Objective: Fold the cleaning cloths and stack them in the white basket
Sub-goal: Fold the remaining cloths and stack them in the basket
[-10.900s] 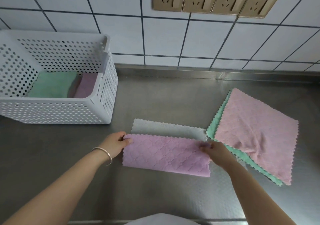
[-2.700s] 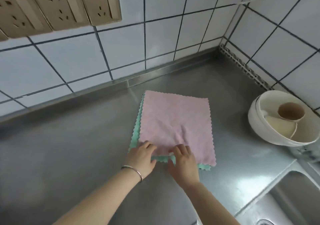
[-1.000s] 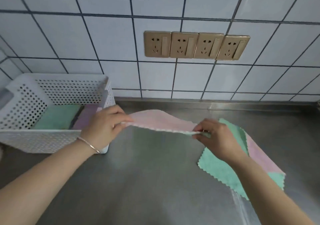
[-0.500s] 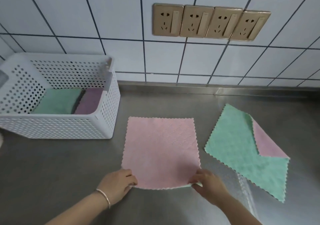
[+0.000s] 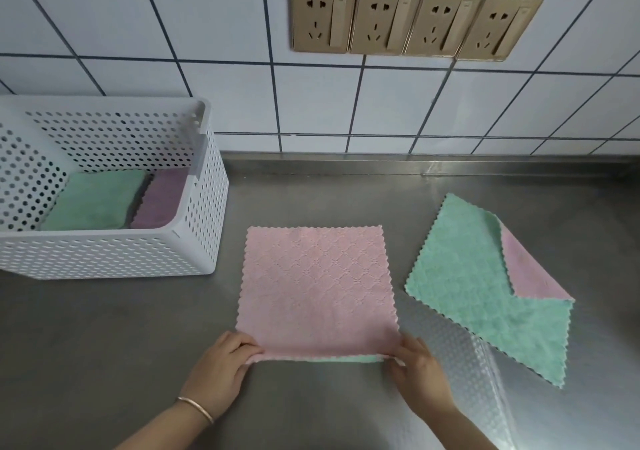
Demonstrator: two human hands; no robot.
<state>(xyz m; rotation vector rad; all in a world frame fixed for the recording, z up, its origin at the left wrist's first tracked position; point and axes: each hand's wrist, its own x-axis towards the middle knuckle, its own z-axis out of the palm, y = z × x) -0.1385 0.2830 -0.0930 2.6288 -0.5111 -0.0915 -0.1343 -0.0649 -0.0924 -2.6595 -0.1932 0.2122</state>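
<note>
A pink cleaning cloth (image 5: 317,290) lies spread flat on the steel counter in front of me, its green underside showing along the near edge. My left hand (image 5: 221,368) pinches its near left corner and my right hand (image 5: 417,368) pinches its near right corner, both lifting that edge slightly. To the right lies a green cloth (image 5: 464,276) with one corner turned over to show pink. The white perforated basket (image 5: 104,255) stands at the left and holds a folded green cloth (image 5: 93,200) and a folded purple cloth (image 5: 161,198) side by side.
A tiled wall with a row of gold sockets (image 5: 414,21) runs behind the steel counter (image 5: 104,345). A strip of clear dimpled film (image 5: 471,373) lies on the counter under the green cloth's near corner.
Since half a second ago my hands have closed on the pink cloth's near corners and raised that edge, showing the green underside. Earlier I carried this cloth over from the pile on the right.
</note>
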